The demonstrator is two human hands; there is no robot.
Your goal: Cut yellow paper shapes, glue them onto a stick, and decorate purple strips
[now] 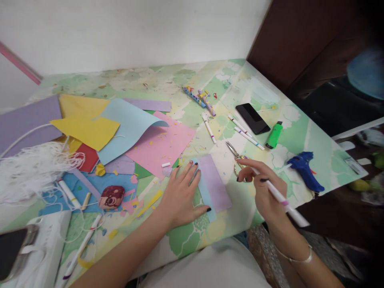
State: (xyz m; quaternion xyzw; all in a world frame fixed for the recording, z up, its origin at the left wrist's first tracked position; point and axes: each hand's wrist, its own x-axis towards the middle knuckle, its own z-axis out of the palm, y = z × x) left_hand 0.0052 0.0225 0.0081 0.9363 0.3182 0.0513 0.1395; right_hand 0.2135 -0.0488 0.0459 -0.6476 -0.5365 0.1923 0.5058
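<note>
My left hand (183, 196) lies flat with fingers spread, pressing on a light blue strip (205, 202). A purple sheet (217, 188) lies along the strip's right side; whether it overlaps the strip, I cannot tell. Held in my right hand (267, 184) is a white marker (295, 214) with a purple band, slanting down to the right. Its far end is hidden behind my fingers. Just beyond those fingers is a pair of scissors (232, 150), blades pointing away from me. Its handles are partly covered by the hand.
Coloured sheets, including a pink one (162, 148), spread leftward near white cord (33, 172) and a power strip (49, 244). A phone (253, 118), green lighter (274, 135), and blue glue gun (306, 170) lie at right. Decorated paper tubes (195, 97) lie farther back.
</note>
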